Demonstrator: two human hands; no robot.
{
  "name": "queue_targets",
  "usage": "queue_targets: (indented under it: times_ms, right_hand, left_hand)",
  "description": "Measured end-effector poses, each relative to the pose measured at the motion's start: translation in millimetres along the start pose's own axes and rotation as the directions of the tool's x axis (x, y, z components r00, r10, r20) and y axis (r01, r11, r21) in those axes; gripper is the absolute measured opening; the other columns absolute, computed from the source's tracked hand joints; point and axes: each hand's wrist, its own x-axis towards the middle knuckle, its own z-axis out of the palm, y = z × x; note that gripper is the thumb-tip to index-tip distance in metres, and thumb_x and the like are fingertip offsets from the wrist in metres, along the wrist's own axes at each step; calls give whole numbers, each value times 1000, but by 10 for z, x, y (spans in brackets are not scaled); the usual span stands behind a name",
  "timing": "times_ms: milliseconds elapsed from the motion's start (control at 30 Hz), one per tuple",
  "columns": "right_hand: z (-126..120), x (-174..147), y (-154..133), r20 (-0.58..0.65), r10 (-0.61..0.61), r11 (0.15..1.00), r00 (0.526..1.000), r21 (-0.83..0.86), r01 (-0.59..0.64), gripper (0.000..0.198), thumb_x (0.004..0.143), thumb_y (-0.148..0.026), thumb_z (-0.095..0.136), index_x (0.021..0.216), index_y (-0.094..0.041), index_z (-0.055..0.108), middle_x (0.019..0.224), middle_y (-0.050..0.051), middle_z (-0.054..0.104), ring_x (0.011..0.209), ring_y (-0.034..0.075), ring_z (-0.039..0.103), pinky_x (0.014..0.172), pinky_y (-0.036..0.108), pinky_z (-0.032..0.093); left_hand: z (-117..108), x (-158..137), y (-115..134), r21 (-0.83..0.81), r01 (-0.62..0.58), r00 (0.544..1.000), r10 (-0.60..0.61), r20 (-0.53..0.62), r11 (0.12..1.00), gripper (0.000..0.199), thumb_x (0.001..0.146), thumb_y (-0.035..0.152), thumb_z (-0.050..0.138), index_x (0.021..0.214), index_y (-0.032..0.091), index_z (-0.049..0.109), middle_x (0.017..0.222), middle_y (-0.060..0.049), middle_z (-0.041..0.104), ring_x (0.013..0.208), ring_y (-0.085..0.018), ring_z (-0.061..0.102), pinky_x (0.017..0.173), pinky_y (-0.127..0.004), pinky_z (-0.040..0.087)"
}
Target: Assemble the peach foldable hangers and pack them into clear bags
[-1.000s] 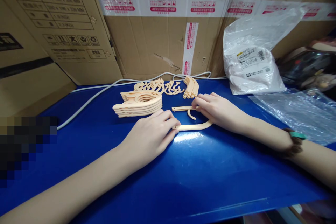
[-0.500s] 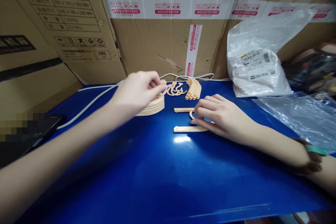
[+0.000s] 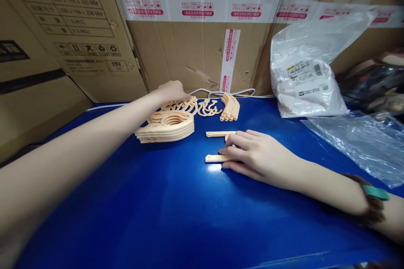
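Blue tabletop (image 3: 176, 214), left fingers (image 3: 184, 95) obscured, grip unclear, right fingers (image 3: 237, 151) grasping half-hidden bar (image 3: 215, 158)

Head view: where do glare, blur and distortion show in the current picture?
Head view: white glare on the glossy blue tabletop, just below the cream bar-shaped piece under the right hand; head view again: small print on the left brown cardboard box is smeared, and wide-angle stretching seems to broaden the bare left forearm toward the edge.
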Motion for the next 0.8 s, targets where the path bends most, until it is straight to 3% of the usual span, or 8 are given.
queue_targets:
  times_ms: [233, 400, 467, 533, 600, 667, 700, 800]
  right_hand:
    - [10, 21, -44, -14, -15, 1000, 1000, -16, 15, 29, 103, -22, 33, 89, -14, 56, 81, 5, 57, 71, 17, 51, 73, 32, 39]
    - [8, 3, -49, -12, -5, 1000, 1000, 26, 6, 25, 104, -24, 33, 90, -16, 52, 78, 3, 58, 64, 16, 52, 62, 29, 38]
    - [9, -7, -49, 18, 4, 1000, 1000, 31, -5, 25, 104, -25, 31, 92, -16, 51, 79, 3, 60, 62, 15, 54, 59, 28, 38]
    - [10, -15, -47, 39, 14, 999, 999, 34, -16, 27, 105, -26, 29, 94, -16, 52, 82, 4, 63, 62, 14, 58, 56, 28, 37]
    - [7, -24, -44, 43, 22, 999, 999, 42, -24, 29, 105, -28, 27, 96, -16, 52, 85, 5, 67, 61, 14, 61, 54, 27, 36]
    - [-1, -31, -41, 38, 39, 998, 999, 49, -41, 31, 106, -29, 25, 98, -16, 52, 84, 5, 69, 59, 13, 63, 52, 27, 34]
    - [-6, -33, -40, 34, 49, 997, 998, 54, -51, 31, 106, -29, 25, 99, -15, 52, 83, 5, 70, 58, 13, 63, 52, 27, 34]
    - [-16, -36, -37, 26, 69, 995, 997, 75, -71, 29, 105, -30, 27, 101, -16, 52, 81, 4, 71, 58, 14, 64, 52, 26, 34]
  left_hand:
    - [64, 86, 25, 1, 33, 999, -33, 36, 999, 30, 63, 44, 70, 72, 16, 68, 80, -14, 68, 84, -32, 64, 67, -37, 43]
    - [39, 64, 5, -52, -14, 1000, 15, 6, 999, 28, 73, 43, 65, 67, 16, 65, 66, -8, 64, 72, -24, 62, 62, -31, 40]
    - [-49, 14, 38, -68, -57, 997, 54, -55, 996, 32, 83, 43, 57, 74, 13, 65, 69, -9, 65, 72, -22, 61, 63, -31, 40]
    - [-189, -93, 104, -79, -117, 982, 103, -161, 990, 33, 93, 37, 44, 94, 10, 63, 82, -9, 68, 77, -20, 61, 68, -29, 41]
    - [-356, -277, 195, -91, -220, 941, 186, -282, 971, 32, 99, 28, 31, 121, 11, 47, 99, -6, 68, 83, -14, 60, 74, -25, 42]
    - [-505, -528, 300, -58, -457, 811, 389, -437, 887, 33, 103, 28, 26, 129, 11, 37, 96, -3, 67, 77, -11, 59, 76, -24, 43]
    - [-559, -666, 353, -6, -502, 765, 441, -470, 865, 32, 103, 28, 27, 129, 14, 37, 95, -1, 66, 76, -11, 58, 78, -25, 42]
    - [-586, -1059, 487, 161, -466, 734, 482, -478, 870, 30, 101, 25, 31, 126, 15, 43, 87, -1, 64, 75, -14, 59, 77, -28, 40]
